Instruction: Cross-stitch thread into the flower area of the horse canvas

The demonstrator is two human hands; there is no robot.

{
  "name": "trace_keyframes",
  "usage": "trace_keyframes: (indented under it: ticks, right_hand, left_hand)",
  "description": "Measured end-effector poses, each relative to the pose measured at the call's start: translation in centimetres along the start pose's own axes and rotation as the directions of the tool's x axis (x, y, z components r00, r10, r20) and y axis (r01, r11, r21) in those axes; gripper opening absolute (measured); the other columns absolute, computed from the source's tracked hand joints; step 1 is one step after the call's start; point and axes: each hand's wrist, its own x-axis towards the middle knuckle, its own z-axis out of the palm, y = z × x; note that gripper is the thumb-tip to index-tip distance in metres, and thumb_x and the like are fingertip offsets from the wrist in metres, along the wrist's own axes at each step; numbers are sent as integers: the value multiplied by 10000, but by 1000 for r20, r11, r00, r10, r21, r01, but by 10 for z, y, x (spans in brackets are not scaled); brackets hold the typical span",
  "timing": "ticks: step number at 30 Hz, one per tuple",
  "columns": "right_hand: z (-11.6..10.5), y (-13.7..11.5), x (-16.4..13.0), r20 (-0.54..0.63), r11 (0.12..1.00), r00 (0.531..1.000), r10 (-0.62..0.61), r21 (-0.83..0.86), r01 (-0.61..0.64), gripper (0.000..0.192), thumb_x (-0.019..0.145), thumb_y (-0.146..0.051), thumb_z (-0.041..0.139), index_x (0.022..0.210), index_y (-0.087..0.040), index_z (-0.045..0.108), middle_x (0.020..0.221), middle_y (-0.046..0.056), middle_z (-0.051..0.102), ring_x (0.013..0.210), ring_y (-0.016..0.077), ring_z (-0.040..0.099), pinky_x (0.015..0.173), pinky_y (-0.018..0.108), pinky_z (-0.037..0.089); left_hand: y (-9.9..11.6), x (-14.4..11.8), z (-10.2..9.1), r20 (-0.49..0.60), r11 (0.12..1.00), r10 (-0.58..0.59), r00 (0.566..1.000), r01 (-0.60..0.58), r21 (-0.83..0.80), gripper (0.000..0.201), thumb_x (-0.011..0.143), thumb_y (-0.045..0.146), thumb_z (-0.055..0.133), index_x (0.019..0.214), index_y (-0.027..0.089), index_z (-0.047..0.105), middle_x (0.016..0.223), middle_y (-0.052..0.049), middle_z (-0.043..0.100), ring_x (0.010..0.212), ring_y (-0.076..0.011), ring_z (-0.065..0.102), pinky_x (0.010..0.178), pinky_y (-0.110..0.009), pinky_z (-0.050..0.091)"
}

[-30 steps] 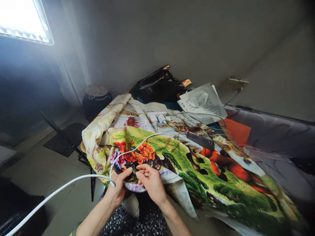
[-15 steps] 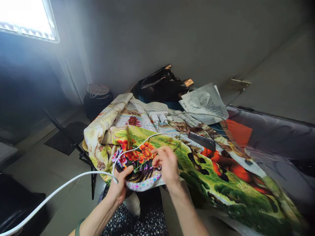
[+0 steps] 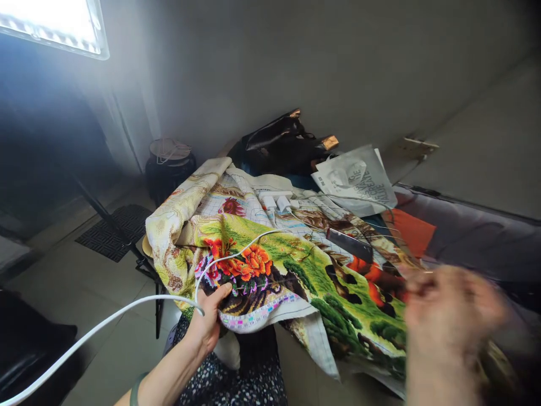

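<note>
A large cross-stitch fabric, with orange flowers, green ground and a printed colour key along its near edge, is spread in front of me. My left hand grips that near edge, thumb on top and fingers hidden underneath. Off to the right, my right hand is raised over the fabric, smeared by motion, with its fingers closed. A thin bright glint at its fingertips looks like a needle. A white cable passes over my left wrist and across the stitched flowers.
A dark phone and white charger plugs lie on the fabric. Behind are a black bag and a printed grey bag. A black stand leg is at left, under a bright lamp.
My right hand has moved from beside the orange flowers far to the right and is now raised. My left hand keeps its grip. The near fabric edge has lifted, with a white corner hanging down.
</note>
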Motion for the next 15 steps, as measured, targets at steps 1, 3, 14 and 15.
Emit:
trace_keyframes:
  ticks: [1,3,14,15]
  right_hand:
    - [15,1,-24,47,997,997,59,52,-61,294,689,-331,692,616,-225,428,445,-88,357,383,69,337,417,220,392]
    - [44,5,-77,338,940,893,297,63,-336,234,752,-368,662,750,-207,493,436,-109,379,354,57,332,419,210,411]
    - [95,28,-188,732,854,457,505,-350,-384,240,862,-372,507,857,-155,608,546,-32,506,408,69,408,373,171,313]
    - [95,28,-189,730,855,459,507,-355,-378,242,863,-369,504,853,-153,614,545,-29,509,403,69,407,370,172,310]
  left_hand:
    - [0,-1,1,-1,1000,-3,1000,3,2,390,597,265,778,943,113,682,802,-93,749,770,-264,691,792,-428,519]
    - [2,-1,1,-8,1000,-2,1000,2,6,400,600,257,777,965,128,678,799,-79,748,779,-255,689,781,-403,519]
    - [6,-3,0,-28,996,11,1000,-8,86,243,601,271,770,766,128,661,660,-22,666,570,-154,592,563,-287,479]
    - [5,-3,0,-26,996,13,1000,-11,91,243,600,274,771,759,127,659,655,-22,661,562,-152,588,556,-284,476]
